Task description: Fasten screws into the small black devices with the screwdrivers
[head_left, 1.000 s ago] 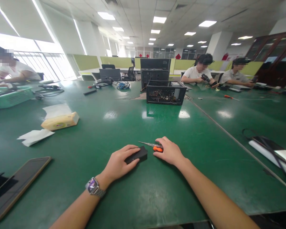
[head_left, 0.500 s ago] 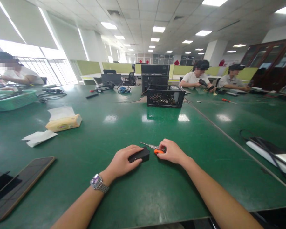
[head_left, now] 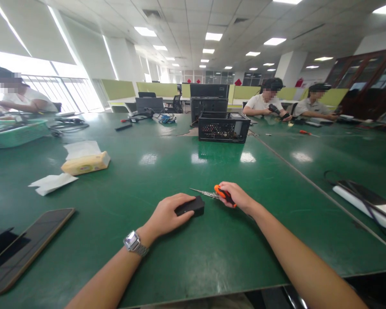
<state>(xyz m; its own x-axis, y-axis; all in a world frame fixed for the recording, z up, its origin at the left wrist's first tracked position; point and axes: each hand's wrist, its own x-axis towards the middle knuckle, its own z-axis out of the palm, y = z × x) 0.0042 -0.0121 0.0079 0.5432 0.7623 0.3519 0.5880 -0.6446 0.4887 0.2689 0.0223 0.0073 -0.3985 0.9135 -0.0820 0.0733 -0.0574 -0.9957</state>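
Observation:
On the green table, my left hand is wrapped round a small black box, fingers over its top and thumb along its near side. Just right of it, my right hand grips an orange and black handle. A thin pointed metal tool lies between the hands, its tip to the left; whether it joins the orange handle is hidden by my fingers.
A black metal case stands mid-table. At the left are a tissue pack, loose tissue, a dark tablet-like device and a green basket. A white device lies right. Three people sit beyond.
My right hand has turned and lifted slightly, and the orange handle now shows tilted in its grip. My left hand and the black box have shifted slightly right.

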